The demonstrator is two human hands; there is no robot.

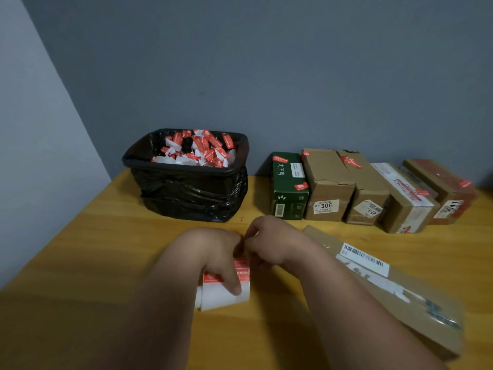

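Note:
A roll of red-and-white stickers (224, 292) lies on the wooden table (93, 263) at the centre front. My left hand (216, 252) grips the roll from above, fingers curled over it. My right hand (269, 244) meets the left at the roll's top edge, where thumb and fingers pinch a red sticker; the sticker itself is mostly hidden between the fingers. A flat brown parcel (394, 292) with a barcode label lies under and beside my right forearm.
A bin lined with a black bag (186, 193) stands at the back left, holding several red and white paper scraps. A row of boxes lines the back right: a green box (289, 188) and several brown cartons (330, 188), each with red stickers. Grey walls behind.

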